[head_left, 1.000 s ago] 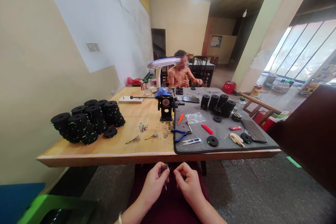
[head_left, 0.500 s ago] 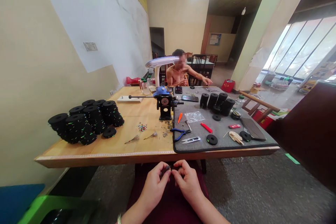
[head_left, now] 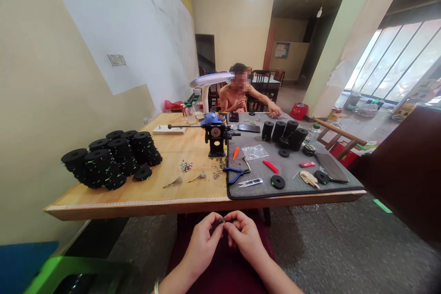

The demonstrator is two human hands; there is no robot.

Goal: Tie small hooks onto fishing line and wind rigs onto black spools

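Note:
My left hand [head_left: 204,240] and my right hand [head_left: 247,240] meet in front of the table's near edge, above my lap. Each is closed in a pinch, thumb against fingers, and the fingertips of the two hands touch or nearly touch. A small dark piece [head_left: 220,222] shows at the left fingertips; it is too small and too covered to name. What the right fingers pinch is hidden. Beyond the hands, on the grey mat [head_left: 255,194], lie thread snips [head_left: 250,183], blue-handled pliers [head_left: 236,175] and a black foam spool [head_left: 277,181].
Stacks of black foam spools [head_left: 119,151] stand on the wooden table [head_left: 172,151] at left. A black hand-crank winder [head_left: 216,135] and a lamp [head_left: 211,80] stand mid-table. More spools [head_left: 298,138] and a phone [head_left: 248,128] occupy the mat. A person [head_left: 237,94] sits opposite.
My hands stay together, with the right fingertips shifted slightly against the left. The person opposite has lowered an outstretched hand to the table's far right and leaned a little forward.

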